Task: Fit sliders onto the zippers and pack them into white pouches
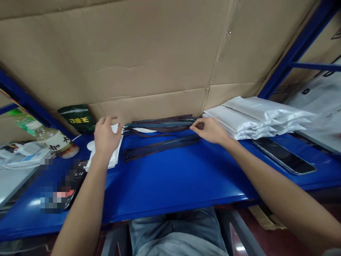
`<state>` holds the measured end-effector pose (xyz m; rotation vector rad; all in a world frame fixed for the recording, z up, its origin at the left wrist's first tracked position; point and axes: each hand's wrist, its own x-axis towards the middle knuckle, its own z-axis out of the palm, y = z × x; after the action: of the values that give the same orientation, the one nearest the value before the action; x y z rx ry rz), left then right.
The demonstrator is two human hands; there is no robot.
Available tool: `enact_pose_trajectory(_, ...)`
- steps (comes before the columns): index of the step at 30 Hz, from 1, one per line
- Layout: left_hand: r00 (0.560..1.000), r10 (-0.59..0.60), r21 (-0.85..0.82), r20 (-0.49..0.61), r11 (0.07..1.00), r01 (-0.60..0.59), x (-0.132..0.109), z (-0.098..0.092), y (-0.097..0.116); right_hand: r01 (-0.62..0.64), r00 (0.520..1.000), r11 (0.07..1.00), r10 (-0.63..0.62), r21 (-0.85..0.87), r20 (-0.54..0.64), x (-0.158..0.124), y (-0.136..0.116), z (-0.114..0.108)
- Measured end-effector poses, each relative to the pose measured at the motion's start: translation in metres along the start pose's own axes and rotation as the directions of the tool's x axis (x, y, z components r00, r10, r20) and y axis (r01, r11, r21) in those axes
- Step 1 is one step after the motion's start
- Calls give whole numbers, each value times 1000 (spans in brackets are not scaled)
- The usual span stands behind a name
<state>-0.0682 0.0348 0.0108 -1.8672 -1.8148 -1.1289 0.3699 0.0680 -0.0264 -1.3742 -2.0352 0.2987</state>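
Observation:
Over a white packet [114, 151] on the left, my left hand [106, 137] is open, its fingers bent and apart, with the thumb close to the ends of some dark strips. My right hand [210, 129] is closed in a pinch at the right end of the bundle of dark, flat strips [162, 125], which lies along the cardboard wall; the fingertips appear to grip a strip. A separate dark strip bundle [162, 146] lies nearer to me on the blue table [170, 181]. What the strips are made of cannot be made out.
White padded packets [250, 113] are stacked at the right, with a phone [285, 154] before them. To the left are a bottle [57, 140], a dark green pouch [77, 119], a power strip [29, 156] and a partly blurred dark screen [74, 185]. Cardboard [160, 53] lines the back.

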Motion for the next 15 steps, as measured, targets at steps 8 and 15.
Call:
enact_pose_trajectory(8, 853, 266, -346, 449, 932, -108, -47, 25, 103, 36, 994, 918, -75, 396, 84, -25, -54, 29)
enact_pose_trajectory(15, 772, 343, -381, 535, 914, -142, -65, 36, 124, 73, 972, 875, -171, 479, 162, -37, -73, 38)
